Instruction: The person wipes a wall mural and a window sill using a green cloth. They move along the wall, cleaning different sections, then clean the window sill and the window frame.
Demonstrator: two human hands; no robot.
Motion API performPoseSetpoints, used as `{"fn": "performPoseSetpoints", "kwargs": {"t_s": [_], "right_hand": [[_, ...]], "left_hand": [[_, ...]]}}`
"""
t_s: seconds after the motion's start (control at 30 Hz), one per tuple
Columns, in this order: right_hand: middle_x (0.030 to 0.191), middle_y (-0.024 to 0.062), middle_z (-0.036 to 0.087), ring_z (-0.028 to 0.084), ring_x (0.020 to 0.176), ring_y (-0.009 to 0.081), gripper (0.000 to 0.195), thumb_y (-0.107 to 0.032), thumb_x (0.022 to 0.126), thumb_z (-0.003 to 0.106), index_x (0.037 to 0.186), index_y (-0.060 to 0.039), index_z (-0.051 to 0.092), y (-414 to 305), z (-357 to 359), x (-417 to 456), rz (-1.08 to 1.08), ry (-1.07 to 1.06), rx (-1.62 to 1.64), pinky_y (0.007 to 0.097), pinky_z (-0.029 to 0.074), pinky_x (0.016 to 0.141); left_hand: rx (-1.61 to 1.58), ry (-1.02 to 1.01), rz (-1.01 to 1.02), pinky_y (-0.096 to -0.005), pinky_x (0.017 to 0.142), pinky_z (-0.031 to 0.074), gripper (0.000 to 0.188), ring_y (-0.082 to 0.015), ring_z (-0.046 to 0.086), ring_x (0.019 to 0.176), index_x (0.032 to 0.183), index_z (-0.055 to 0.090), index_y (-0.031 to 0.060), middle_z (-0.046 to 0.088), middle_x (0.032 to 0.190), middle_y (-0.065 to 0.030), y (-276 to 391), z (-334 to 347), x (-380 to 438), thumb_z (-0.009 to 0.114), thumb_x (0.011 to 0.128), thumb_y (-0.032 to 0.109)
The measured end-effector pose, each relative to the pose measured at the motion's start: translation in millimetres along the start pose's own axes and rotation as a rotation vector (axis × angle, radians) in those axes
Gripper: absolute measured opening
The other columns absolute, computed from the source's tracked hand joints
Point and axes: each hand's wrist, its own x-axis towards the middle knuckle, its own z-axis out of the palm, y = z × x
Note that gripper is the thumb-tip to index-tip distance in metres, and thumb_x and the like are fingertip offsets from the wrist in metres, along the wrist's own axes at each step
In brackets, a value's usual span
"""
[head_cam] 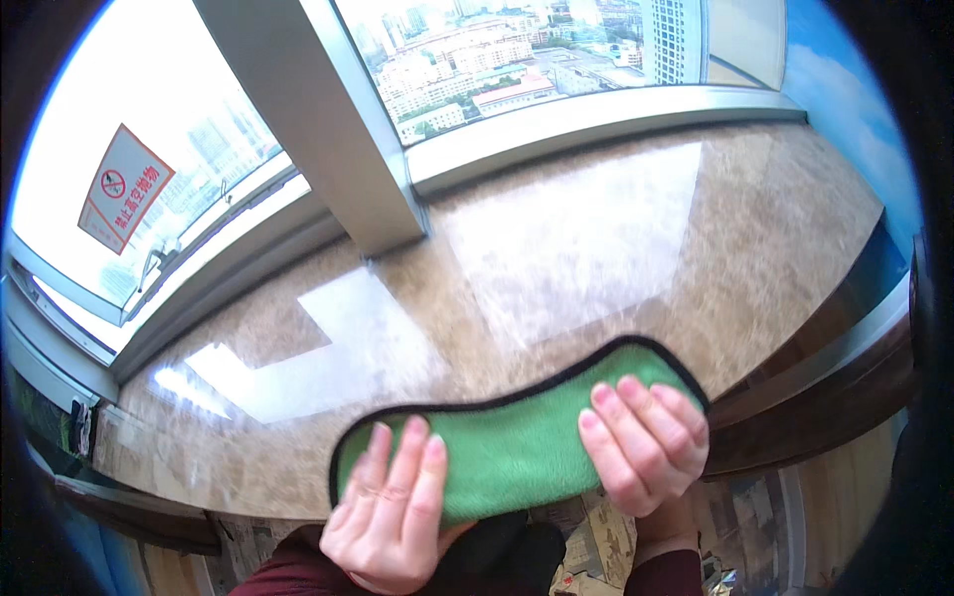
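A green plush cloth (514, 454) with a black edging spans the space between my two hands, over the near edge of a glossy brown marble-patterned windowsill (753, 223). My left hand (391, 506) grips the cloth's left end, its fingers lying over the green face and the thumb mostly hidden. At the right end, my right hand (648, 447) holds the cloth with bent fingers on top; its thumb is out of sight behind. The far edge of the cloth curves, higher on the right than on the left.
Window frames and a thick metal mullion (320, 119) border the sill's far side. A warning sticker (127, 190) is on the left pane, above a window handle (149, 264). A sky-patterned wall (842, 112) stands at right, with dark curved wood (812, 402) below the sill.
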Motion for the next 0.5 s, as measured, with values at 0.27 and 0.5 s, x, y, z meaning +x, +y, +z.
{"fn": "performPoseSetpoints", "kwargs": {"t_s": [0.27,0.5], "right_hand": [[0.111,-0.0039,0.067,0.061,0.104,0.0138,0.016,-0.016,0.09,0.074,0.105,-0.022,0.071,-9.8,-23.1,1.6,0.156,-0.273,0.023,0.0316,0.046,0.093],[0.13,0.0045,0.062,0.055,0.118,0.0227,0.067,-0.069,0.099,0.037,0.125,-0.0181,0.072,-20.7,-45.0,39.9,0.476,-0.654,0.188,0.0405,0.038,0.101]], "left_hand": [[-0.12,-0.146,0.032,-0.0403,0.092,0.059,0.061,-0.0325,0.072,0.107,0.124,0.068,-0.0011,0.069,0.126,-0.0205,-7.4,-25.5,15.5,0.072,0.09,0.049],[-0.439,-0.231,-0.115,-0.055,0.11,0.042,0.059,-0.0468,0.049,0.135,0.139,0.057,-0.0025,0.047,0.15,-0.0273,-3.5,-20.2,29.0,0.067,0.093,0.032]]}}
